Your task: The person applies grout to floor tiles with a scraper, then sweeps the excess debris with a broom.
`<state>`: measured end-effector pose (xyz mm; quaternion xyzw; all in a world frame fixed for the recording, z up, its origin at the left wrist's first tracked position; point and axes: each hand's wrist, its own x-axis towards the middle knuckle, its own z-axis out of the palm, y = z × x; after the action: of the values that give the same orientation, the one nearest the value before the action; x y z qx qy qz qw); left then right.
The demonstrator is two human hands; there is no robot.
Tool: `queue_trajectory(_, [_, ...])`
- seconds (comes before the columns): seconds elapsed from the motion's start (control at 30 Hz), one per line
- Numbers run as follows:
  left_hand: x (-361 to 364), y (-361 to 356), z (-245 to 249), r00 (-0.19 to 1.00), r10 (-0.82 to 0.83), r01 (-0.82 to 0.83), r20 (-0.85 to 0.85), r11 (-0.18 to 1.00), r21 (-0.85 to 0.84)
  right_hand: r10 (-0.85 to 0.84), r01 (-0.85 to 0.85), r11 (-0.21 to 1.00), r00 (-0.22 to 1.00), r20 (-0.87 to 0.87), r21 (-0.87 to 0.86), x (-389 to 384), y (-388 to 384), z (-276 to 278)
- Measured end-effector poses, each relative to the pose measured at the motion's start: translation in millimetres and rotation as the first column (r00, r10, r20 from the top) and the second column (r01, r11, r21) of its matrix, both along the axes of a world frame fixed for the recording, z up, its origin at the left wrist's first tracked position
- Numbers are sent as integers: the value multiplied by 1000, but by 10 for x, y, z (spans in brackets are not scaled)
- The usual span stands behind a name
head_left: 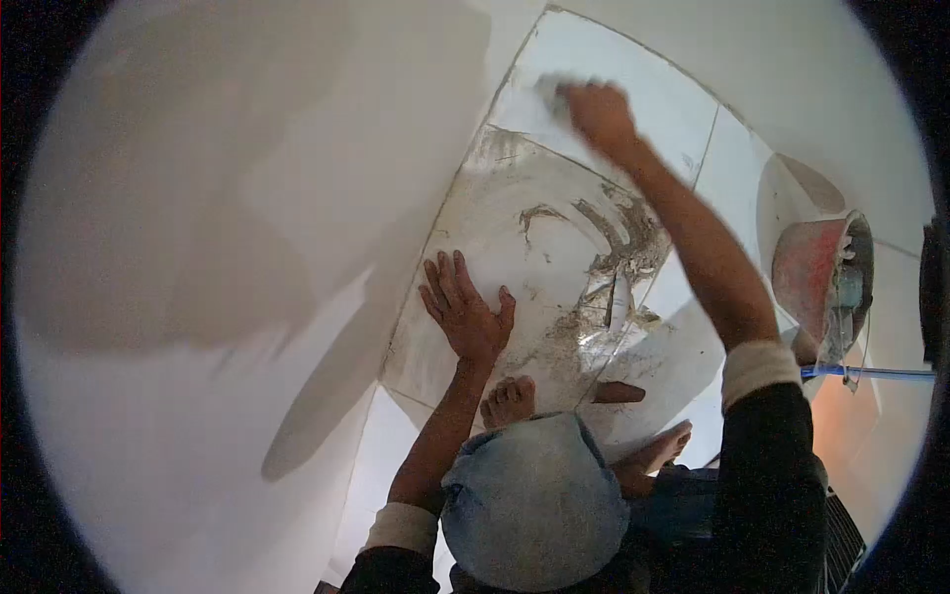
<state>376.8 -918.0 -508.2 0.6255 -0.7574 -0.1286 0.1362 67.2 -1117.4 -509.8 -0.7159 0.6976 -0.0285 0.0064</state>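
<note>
My left hand [463, 315] lies flat on a dirty white floor tile [485, 228], its fingers spread and nothing in it. Farther out, over the cleaner tile at the back, my right hand [602, 117] is closed around a grey, motion-blurred thing [554, 92]; I cannot tell what kind it is. The blurred thing is close over the tile surface. Brown smears and crumbly dirt [628, 233] lie on the tile between my hands. A pale, narrow piece [619, 299] rests among the dirt.
A red bucket [807, 262] with items inside lies tilted at the right wall, above a blue pipe [886, 373]. My bare feet [510, 401] and denim-covered knee [539, 500] are near. A brown piece [619, 393] lies between the feet. A plain wall [198, 247] rises at left.
</note>
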Motion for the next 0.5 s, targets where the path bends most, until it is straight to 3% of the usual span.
queue_trajectory(0.03, [-2,3,-1,1000,5,-5,-5,1000,4,20,-24,997,998,55,75,306,307,-14])
queue_trajectory(0.13, [21,5,12,1000,3,-3,-5,1000,-4,108,-107,994,994,-17,32,678,827,142])
queue_trajectory(0.2, [35,10,-6,1000,-10,10,-11,1000,11,-51,48,979,999,11,196,500,735,432])
queue_trajectory(0.23, [40,9,-15,1000,-2,2,-9,1000,18,-176,168,968,984,26,185,223,500,407])
queue_trajectory(0.27, [45,14,-17,1000,-12,12,-10,1000,4,-243,238,970,960,140,50,-88,303,401])
queue_trajectory(0.3, [47,20,-24,1000,-19,19,-12,1000,-15,-239,240,970,970,45,-18,-479,38,324])
queue_trajectory(0.37, [57,58,-37,1000,-13,13,-15,1000,-15,-375,299,917,870,321,263,-966,-257,393])
queue_trajectory(0.43, [61,-16,-29,1000,-19,18,-22,999,-45,-456,-3,812,621,638,584,-911,-259,359])
queue_trajectory(0.5, [45,19,-23,1000,-5,5,-3,1000,6,-361,107,875,794,490,472,-150,121,563])
